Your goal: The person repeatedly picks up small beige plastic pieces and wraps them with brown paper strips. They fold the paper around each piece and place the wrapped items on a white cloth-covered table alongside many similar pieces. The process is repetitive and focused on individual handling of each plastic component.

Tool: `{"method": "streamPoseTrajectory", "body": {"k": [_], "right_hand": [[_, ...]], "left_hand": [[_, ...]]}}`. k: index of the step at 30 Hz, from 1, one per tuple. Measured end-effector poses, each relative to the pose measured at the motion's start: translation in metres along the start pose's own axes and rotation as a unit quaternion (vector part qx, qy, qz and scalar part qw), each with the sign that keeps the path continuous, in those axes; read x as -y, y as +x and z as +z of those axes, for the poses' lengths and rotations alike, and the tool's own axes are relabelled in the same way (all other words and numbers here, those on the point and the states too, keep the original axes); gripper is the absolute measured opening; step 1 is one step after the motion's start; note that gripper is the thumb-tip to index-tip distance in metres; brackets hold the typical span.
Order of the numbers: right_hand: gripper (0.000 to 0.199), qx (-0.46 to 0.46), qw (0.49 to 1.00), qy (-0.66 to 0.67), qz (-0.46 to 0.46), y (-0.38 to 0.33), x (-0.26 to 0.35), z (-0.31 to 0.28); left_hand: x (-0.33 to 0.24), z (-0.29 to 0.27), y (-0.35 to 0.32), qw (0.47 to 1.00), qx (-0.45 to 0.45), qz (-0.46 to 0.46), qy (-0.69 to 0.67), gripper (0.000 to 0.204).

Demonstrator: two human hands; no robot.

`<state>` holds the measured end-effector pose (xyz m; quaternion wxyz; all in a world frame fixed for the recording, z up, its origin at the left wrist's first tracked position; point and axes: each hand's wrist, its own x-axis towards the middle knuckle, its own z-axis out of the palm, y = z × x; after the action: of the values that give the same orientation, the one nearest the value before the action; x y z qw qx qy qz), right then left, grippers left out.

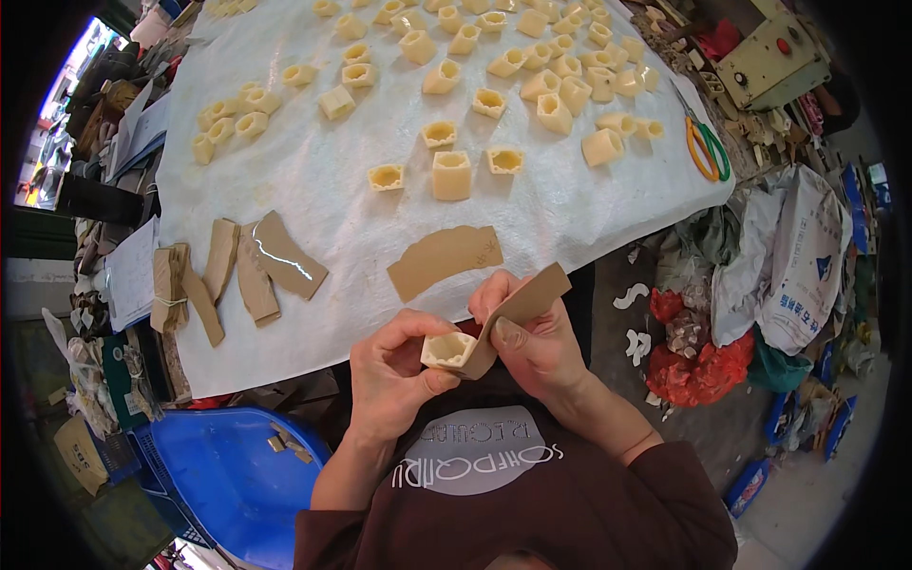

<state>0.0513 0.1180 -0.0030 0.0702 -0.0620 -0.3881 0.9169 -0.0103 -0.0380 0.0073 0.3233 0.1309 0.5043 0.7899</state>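
Note:
Between thumb and fingers, my left hand (394, 366) grips a cream, hollow, many-sided wax-like piece (446, 350) with a bumpy rim around its open end. My right hand (537, 342) pinches a strip of brown card (532, 293) that lies bent along the right side of the piece. The far end of the strip sticks up to the right. Just beyond my hands, another brown card piece (445, 260) with a wavy upper edge lies flat on the white sheet (351, 228). Several similar cream pieces (451, 177) stand farther back.
Brown card strips (237, 271), some tied in a bundle, lie on the left. Scissors (705, 149) with orange and green handles rest near the sheet's right edge. A blue plastic tub (228, 465) stands below left. Red bags (698, 372) and a white sack (798, 261) are at right.

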Motion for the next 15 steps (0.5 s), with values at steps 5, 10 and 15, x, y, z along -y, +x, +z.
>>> {"method": "streamPoseTrajectory", "body": {"k": [5, 10, 15], "right_hand": [[0.019, -0.016, 1.000, -0.011, 0.017, -0.001, 0.000, 0.001], [0.019, -0.010, 0.999, -0.019, 0.032, -0.002, 0.001, -0.001], [0.015, 0.016, 0.998, -0.011, 0.052, 0.004, 0.003, 0.000]], "left_hand": [[0.002, 0.003, -0.001, 1.000, -0.001, 0.026, 0.007, 0.041], [0.006, 0.003, 0.001, 0.999, 0.012, 0.031, 0.011, 0.038], [0.009, 0.001, 0.011, 0.997, 0.061, 0.033, 0.013, 0.042]]}}
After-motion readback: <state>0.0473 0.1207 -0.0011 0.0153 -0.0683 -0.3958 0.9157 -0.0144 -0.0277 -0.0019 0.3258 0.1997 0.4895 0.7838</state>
